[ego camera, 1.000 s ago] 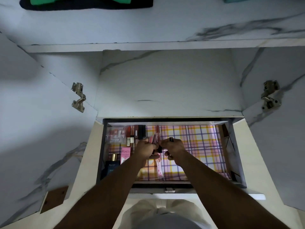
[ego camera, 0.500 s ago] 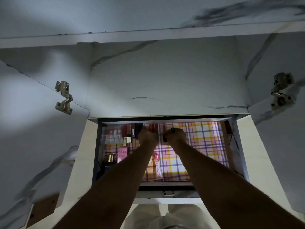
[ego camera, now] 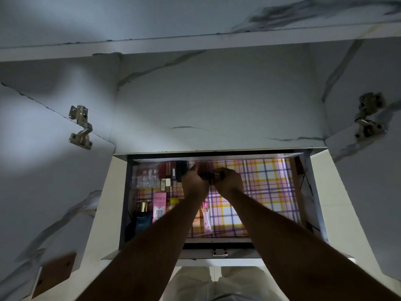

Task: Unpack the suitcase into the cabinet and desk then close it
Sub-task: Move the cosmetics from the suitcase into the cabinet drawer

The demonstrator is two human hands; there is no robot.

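Observation:
An open cabinet drawer point(ego camera: 314, 192) lined with pink, yellow and purple checked paper holds cosmetics along its left side. Both arms reach in to the back. My left hand point(ego camera: 193, 183) and my right hand point(ego camera: 230, 181) sit close together, fingers curled round several small dark and pink cosmetic tubes point(ego camera: 211, 177) held between them near the back wall. A pink Pond's box point(ego camera: 159, 206), a dark blue perfume bottle point(ego camera: 142, 221) and a pink tube point(ego camera: 206, 218) lie in the drawer in front of the hands.
A clear box of small items point(ego camera: 144, 177) and upright lipsticks point(ego camera: 171, 170) fill the drawer's back left corner. Marble-patterned cabinet doors stand open on both sides, with hinges point(ego camera: 80, 127) point(ego camera: 368, 118). A shelf point(ego camera: 195, 42) runs above.
Both hands have moved further back in the drawer with the tubes. The camera has tilted down, so the clothes on the upper shelf are out of view.

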